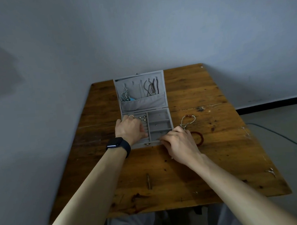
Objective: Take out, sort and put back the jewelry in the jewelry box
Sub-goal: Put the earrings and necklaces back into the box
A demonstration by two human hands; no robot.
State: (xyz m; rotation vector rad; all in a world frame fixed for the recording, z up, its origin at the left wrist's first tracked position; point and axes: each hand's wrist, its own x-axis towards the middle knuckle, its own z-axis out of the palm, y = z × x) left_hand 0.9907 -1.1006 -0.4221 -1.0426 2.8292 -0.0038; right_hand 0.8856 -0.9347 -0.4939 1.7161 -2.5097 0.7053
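Although two bracelets already lay out on the wooden table [219, 160], the job looked nearer its start than its end. The jewelry box [143, 104] stood open at the centre of the frame, its lid tipped back. Necklaces [151, 90] hung in the lid, a few rings [143, 118] sat in the ring rolls at the tray's left, and the compartments [159, 124] on the tray's right were nearly bare, with only specks that might have been studs. Right of the box, a silver bangle [188, 120] and a red bead bracelet [198, 138] lay close together on the wood. By my reading, taking out was partly done, while sorting and putting back were left; a return already under way could not be ruled out.

Both forearms reached up from the bottom of the frame. The left hand [129, 128], with a dark watch [117, 144] on its wrist, lay palm down over the ring rolls, fingers bent downward and thumb angled toward the tray's middle; whether it pinched a ring was hidden. The right hand [179, 145] hovered at the box's lower right corner, partly covering the bead bracelet, its fingers curled together toward the front wall. Whether they gripped anything I could not tell.
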